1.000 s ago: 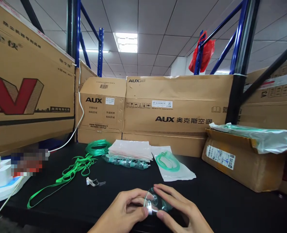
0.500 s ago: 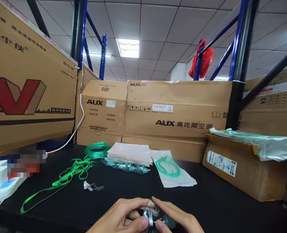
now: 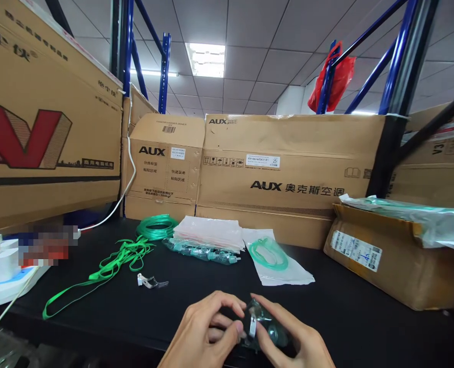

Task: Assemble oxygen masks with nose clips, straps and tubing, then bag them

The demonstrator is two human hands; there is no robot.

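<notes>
A clear, green-tinted oxygen mask (image 3: 276, 333) with a silvery metal nose strip (image 3: 253, 326) is held low in front of me at the table's near side. My right hand (image 3: 294, 335) is closed round it, thumb on the near face by the strip and fingers over the far side. At the mask's left edge, my left hand (image 3: 211, 327) has its fingers curled, thumb and fingertips pinching that edge; the exact contact is partly hidden. Left of my hands lies a small clear piece with a white end (image 3: 150, 281). Green elastic cord (image 3: 114, 263) spreads in a loose tangle beyond it.
Coiled green tubing (image 3: 157, 228), a stack of white sheets (image 3: 207, 232) over bagged green-clear parts (image 3: 202, 252), and tubing on a white packet (image 3: 269, 254) lie at the back. An open carton (image 3: 399, 271) stands right. A power strip (image 3: 4, 289) sits left.
The view has shifted slightly. My left hand's index finger has come off the mask's top and its fingers have moved to the left edge. The mask has turned in my right hand.
</notes>
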